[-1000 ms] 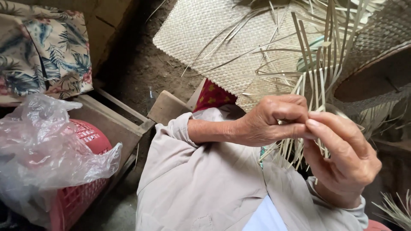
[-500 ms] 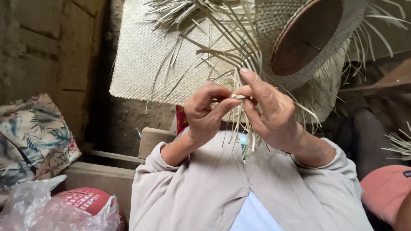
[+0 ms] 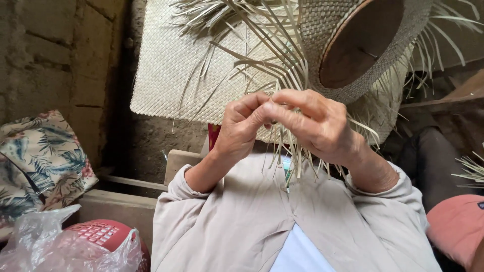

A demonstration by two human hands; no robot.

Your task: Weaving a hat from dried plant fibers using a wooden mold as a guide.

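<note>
Your left hand (image 3: 242,128) and right hand (image 3: 315,126) meet fingertip to fingertip, both pinched shut on thin, flat, pale straw strands (image 3: 282,151) that hang loose from the half-woven hat (image 3: 353,60). The hat's crown is tightly plaited over a round brown wooden form (image 3: 360,45). Behind it lies a flat woven mat (image 3: 171,70); crinkled clear plastic (image 3: 55,247) covers a red basket at lower left.

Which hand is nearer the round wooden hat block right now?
Right. The right hand sits just below the wooden hat block, pinching loose straw strips under the woven crown. The left hand is farther to the block's lower left, meeting the right at the fingertips.
</note>
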